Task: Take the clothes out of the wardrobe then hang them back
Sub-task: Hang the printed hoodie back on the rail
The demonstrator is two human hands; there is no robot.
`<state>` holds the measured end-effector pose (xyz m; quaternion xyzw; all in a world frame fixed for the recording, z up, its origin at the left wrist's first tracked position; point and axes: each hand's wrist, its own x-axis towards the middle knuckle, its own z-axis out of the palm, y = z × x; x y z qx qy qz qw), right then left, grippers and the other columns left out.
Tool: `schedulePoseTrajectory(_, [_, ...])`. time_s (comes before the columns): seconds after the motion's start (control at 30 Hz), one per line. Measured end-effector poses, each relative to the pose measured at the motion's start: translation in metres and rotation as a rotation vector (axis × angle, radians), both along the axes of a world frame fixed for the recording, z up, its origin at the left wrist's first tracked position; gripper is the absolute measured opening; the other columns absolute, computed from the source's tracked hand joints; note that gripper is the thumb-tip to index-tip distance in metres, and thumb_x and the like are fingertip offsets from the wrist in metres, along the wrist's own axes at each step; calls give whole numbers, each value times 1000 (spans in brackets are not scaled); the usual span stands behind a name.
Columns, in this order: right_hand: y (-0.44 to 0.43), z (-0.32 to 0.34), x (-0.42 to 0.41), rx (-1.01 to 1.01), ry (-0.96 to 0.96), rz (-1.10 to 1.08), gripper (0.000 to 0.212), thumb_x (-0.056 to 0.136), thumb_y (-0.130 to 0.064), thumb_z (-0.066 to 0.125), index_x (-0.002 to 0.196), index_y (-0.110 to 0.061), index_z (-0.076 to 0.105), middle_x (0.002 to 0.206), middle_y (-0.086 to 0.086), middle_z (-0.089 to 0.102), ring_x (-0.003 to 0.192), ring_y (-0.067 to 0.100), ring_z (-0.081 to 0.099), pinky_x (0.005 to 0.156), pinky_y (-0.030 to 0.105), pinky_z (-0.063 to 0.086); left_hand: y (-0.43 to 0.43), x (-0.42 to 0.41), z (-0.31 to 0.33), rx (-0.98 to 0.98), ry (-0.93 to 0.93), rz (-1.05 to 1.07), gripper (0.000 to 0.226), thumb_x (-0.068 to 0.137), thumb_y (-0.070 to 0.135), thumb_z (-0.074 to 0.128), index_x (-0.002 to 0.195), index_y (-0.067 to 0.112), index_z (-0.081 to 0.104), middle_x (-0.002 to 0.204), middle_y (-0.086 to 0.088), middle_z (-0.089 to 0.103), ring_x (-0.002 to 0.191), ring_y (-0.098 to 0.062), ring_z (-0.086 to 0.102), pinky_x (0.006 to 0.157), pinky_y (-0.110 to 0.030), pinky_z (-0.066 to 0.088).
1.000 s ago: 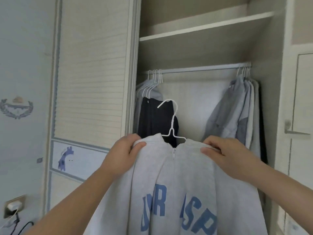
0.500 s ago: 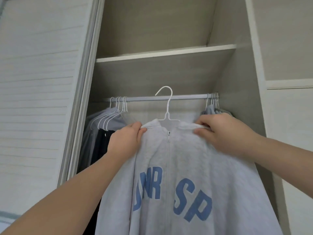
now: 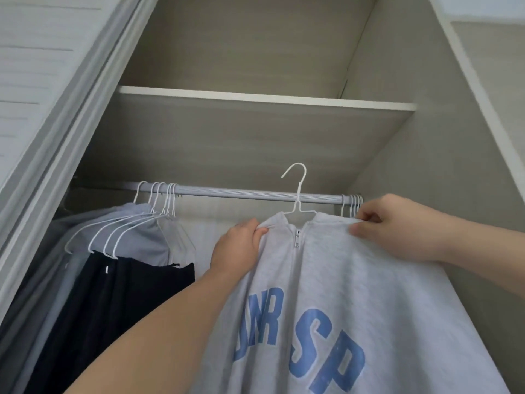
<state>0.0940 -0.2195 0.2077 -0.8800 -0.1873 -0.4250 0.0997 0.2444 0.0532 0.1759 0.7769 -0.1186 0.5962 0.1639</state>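
Note:
A light grey zip sweatshirt (image 3: 349,274) with blue letters hangs on a white wire hanger (image 3: 298,194). My left hand (image 3: 237,245) grips its left shoulder and my right hand (image 3: 397,226) pinches its right shoulder. The hanger's hook rises just above the grey wardrobe rail (image 3: 250,193), in front of it; I cannot tell whether it is over the rail. Grey and black clothes (image 3: 125,268) hang on white hangers at the rail's left end.
More white hanger hooks (image 3: 352,204) crowd the rail's right end, behind my right hand. A shelf (image 3: 255,98) runs above the rail. The slatted sliding door (image 3: 42,89) stands at the left, and the wardrobe's side wall (image 3: 443,177) at the right.
Both hands have lifted the sweatshirt from chest height up to the rail, and the hook now tops the rail. My view has tilted upward and closer to the wardrobe.

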Motion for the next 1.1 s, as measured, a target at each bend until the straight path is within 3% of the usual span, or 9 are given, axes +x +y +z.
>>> schedulePoseTrajectory(0.1, [26,18,19,45,5,-35,31,92,-31,60,74,-6,60,65,3,56,60,17,47,59,31,39,7,36,11,-59,-20,-117,36,105,42,38,89,13,51,90,-7,60,82,-31,56,71,-42,50])
schedulePoseTrajectory(0.2, [57,38,37,68,-41,-72,29,92,-23,60,83,4,63,77,23,61,67,20,48,61,31,37,18,67,28,-124,-38,-191,33,105,41,38,85,15,46,93,-10,60,84,-33,57,73,-42,50])
schedulePoseTrajectory(0.4, [115,66,81,76,-180,-191,14,91,-19,52,88,-8,60,90,13,61,83,31,57,63,27,37,45,115,62,-281,96,-212,24,101,42,46,100,21,58,110,-7,67,102,-31,60,82,-37,50])
schedulePoseTrajectory(0.53, [144,72,108,118,-179,-198,10,89,-15,50,88,-8,58,82,10,54,80,31,54,67,28,40,49,119,71,-498,149,-664,33,103,34,46,124,14,62,131,-3,62,121,-23,55,92,-24,37])
schedulePoseTrajectory(0.63, [163,71,127,137,-171,-190,12,89,-15,50,90,-7,59,86,12,55,80,31,54,69,29,42,51,116,61,-479,219,-874,57,99,56,45,140,18,53,139,7,54,128,-12,48,102,-24,31])
schedulePoseTrajectory(0.7, [174,69,136,162,-148,-184,14,90,-15,50,94,-6,60,89,13,54,81,32,53,70,29,42,53,119,49,-420,279,-892,71,87,69,48,142,26,52,142,13,52,132,-10,47,108,-28,33])
schedulePoseTrajectory(0.87, [198,56,161,225,-89,-160,10,89,-14,52,88,-6,58,87,12,55,79,30,53,59,26,37,61,142,32,-379,384,-896,53,73,79,58,112,43,64,114,19,70,110,-7,64,106,-36,46])
schedulePoseTrajectory(0.97, [201,49,179,272,-52,-110,11,87,-16,55,85,-5,56,85,12,54,77,27,52,48,24,30,71,165,28,-387,391,-854,76,59,97,51,118,49,62,116,19,70,113,-12,64,107,-42,45])
schedulePoseTrajectory(1.1, [197,48,186,338,0,-67,21,87,-20,61,98,-3,67,97,14,69,87,28,65,66,29,50,80,164,22,-411,355,-860,87,63,93,48,136,45,53,140,17,57,130,-14,53,115,-42,38])
